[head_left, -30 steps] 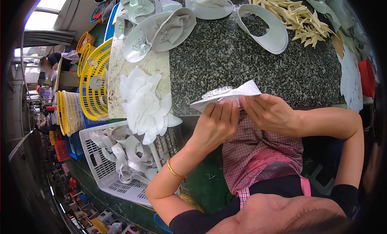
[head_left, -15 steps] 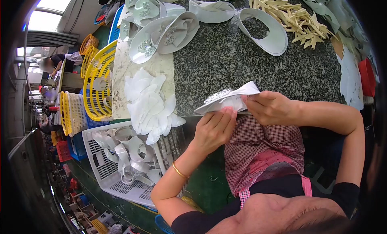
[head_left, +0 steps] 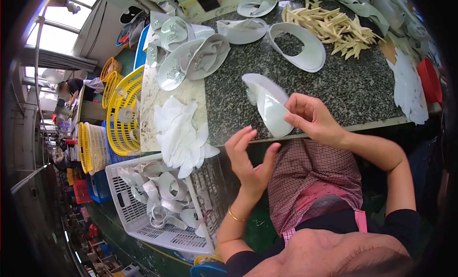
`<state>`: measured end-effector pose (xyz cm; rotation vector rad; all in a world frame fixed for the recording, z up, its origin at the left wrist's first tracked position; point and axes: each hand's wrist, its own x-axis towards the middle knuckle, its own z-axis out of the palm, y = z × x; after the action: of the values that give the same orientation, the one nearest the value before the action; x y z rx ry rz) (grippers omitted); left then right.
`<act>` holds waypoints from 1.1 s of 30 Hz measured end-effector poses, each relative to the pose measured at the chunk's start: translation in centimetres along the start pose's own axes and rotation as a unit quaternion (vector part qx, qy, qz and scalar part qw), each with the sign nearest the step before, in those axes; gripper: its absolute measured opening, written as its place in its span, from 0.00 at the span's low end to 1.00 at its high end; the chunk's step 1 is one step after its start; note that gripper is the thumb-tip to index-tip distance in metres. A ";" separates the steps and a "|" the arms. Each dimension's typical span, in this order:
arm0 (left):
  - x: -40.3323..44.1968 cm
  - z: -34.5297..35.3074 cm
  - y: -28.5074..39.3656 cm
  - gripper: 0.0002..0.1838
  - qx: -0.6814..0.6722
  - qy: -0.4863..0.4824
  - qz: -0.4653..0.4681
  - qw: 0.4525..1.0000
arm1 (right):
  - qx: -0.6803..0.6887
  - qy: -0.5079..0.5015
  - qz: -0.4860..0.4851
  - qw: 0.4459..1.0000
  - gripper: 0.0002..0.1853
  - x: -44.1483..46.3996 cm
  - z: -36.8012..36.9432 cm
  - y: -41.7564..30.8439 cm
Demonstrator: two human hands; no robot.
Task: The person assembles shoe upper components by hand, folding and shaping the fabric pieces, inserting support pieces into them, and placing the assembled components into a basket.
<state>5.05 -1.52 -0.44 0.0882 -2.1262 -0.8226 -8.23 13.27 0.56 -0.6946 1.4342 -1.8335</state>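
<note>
A glossy white shoe upper (head_left: pixel 274 115) is pinched at its right edge between the thumb and fingers of my right hand (head_left: pixel 310 118). It stands tilted over the front edge of the speckled stone slab, and a bit of sparkling trim shows on its left side. My left hand (head_left: pixel 250 160) is apart from it, just below and to the left, with thumb and fingers spread and nothing in them. To the left of my hands lies a heap of thin white leaf-shaped pieces (head_left: pixel 179 133). Another white upper (head_left: pixel 312 55) lies flat farther back on the slab (head_left: pixel 353 95).
Several white uppers with sparkling trim (head_left: pixel 193 59) lie at back left. A pile of cream strips (head_left: pixel 329 24) is at back right, near a red container (head_left: pixel 429 81). A grey basket (head_left: pixel 129 215) holds white pieces, beside a yellow basket (head_left: pixel 112 119). Another person (head_left: pixel 71 88) is far left.
My left hand has let go of the upper and opened. My right hand has turned the upper from lying sideways to more upright, its smooth glossy face showing.
</note>
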 end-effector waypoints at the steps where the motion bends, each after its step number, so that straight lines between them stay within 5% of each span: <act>1: 0.4 0.4 1.3 0.22 -0.021 -0.019 -0.083 0.996 | -0.006 0.003 -0.003 1.000 0.06 -0.5 0.0 0.5; 4: 0.0 2.0 0.8 0.18 -0.084 -0.072 -0.099 0.989 | 0.259 0.091 -0.041 0.961 0.08 -1.8 0.3 1.6; 7: 0.4 2.8 1.4 0.13 -0.156 -0.111 -0.127 0.973 | 0.335 0.128 -0.012 0.933 0.11 -3.3 0.4 -0.2; 10: 1.4 3.1 3.1 0.09 -0.207 -0.140 -0.128 0.960 | 0.266 0.037 -0.050 0.962 0.14 -4.8 -0.9 0.6; 17: 2.2 5.1 3.8 0.09 -0.219 -0.207 -0.128 0.945 | 0.349 0.106 -0.032 0.930 0.14 -5.6 -0.5 0.0; 19: 2.3 5.7 3.5 0.11 -0.344 -0.201 -0.217 0.891 | 0.388 0.118 -0.028 0.914 0.14 -5.7 -0.2 -0.2; 23: 2.5 5.3 3.6 0.12 -0.383 -0.202 -0.272 0.859 | 0.411 0.101 -0.026 0.906 0.15 -5.5 -0.2 0.6; 30: 2.0 4.8 3.1 0.16 -0.285 -0.195 -0.152 0.926 | 0.495 0.089 0.010 0.864 0.16 -5.8 -0.7 1.0; 32: 2.0 5.3 4.1 0.18 -0.145 0.007 -0.106 0.984 | 0.494 0.103 0.011 0.863 0.17 -5.7 -1.1 1.0; 33: 1.1 5.1 3.7 0.18 -0.146 0.005 -0.103 0.984 | 0.519 0.119 0.022 0.846 0.16 -5.8 -1.3 0.8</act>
<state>1.46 3.70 0.24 0.1589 -1.9857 -1.2450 -5.49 18.47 -0.50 0.1286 0.3781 -2.3191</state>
